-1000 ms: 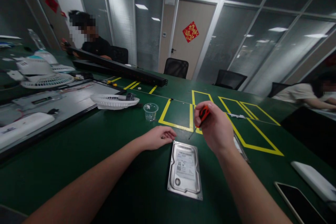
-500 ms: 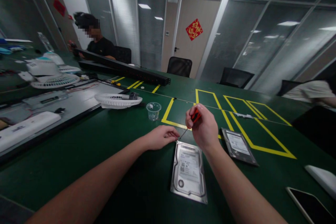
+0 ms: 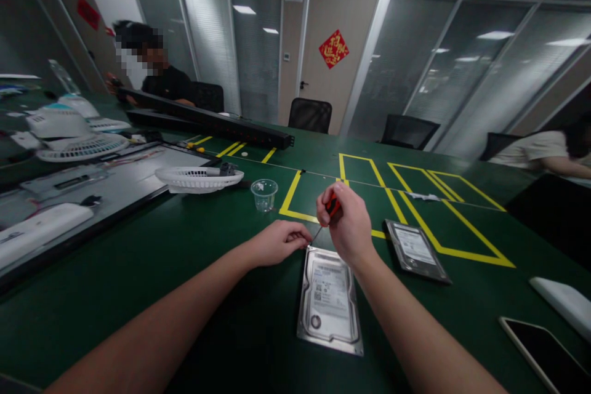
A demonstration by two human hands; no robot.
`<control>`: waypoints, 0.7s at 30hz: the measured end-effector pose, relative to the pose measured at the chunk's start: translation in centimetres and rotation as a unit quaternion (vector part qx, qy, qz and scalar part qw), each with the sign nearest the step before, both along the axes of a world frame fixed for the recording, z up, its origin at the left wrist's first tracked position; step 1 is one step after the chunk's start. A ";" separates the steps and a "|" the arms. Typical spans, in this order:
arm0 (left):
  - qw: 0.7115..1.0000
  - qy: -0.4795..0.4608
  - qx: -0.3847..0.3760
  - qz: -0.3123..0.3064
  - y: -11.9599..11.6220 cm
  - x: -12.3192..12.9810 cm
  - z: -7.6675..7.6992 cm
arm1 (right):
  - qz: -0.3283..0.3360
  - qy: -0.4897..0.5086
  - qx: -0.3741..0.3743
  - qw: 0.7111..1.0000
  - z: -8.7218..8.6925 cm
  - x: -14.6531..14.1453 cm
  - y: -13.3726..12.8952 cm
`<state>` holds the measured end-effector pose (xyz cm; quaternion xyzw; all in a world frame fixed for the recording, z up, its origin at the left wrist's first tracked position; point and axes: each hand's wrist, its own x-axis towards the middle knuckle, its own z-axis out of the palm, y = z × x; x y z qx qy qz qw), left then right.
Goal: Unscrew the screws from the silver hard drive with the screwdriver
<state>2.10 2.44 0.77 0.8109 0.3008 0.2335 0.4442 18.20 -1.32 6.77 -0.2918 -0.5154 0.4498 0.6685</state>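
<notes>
In my right hand (image 3: 351, 221) is a screwdriver (image 3: 332, 204) with a red and black handle, its thin shaft slanting down to the left. Its tip is at the far left corner of a silver hard drive (image 3: 330, 295), which lies label up on the table. At that same corner my left hand (image 3: 278, 242) has its fingers curled together beside the tip; whatever they pinch is too small to make out. A second hard drive (image 3: 418, 251) lies to the right of my right hand. Beyond my left hand stands a clear plastic cup (image 3: 265, 196).
Yellow tape (image 3: 475, 253) marks boxes on the green table (image 3: 221, 314). At left are a white fan grille (image 3: 198, 178), a flat panel (image 3: 124, 181) and fan parts (image 3: 69, 129). A phone (image 3: 545, 354) lies front right. One person (image 3: 166, 83) sits across, another (image 3: 530, 151) at right.
The screwdriver tip has come down to the drive's corner as my right hand moved slightly left. The whole view has shifted a little; the left hand stays at the corner.
</notes>
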 end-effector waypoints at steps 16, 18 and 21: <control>1.000 -0.008 0.002 -0.014 0.4 -0.1 -0.5 | -0.009 0.007 0.001 1.000 -0.5 -0.2 0.2; 1.000 -0.011 -0.003 -0.015 0.4 -0.1 -0.6 | -0.007 0.007 -0.001 1.000 -0.6 -0.2 0.2; 1.000 -0.008 -0.003 -0.016 0.4 -0.1 -0.4 | -0.002 0.009 -0.001 1.000 -0.6 -0.2 0.2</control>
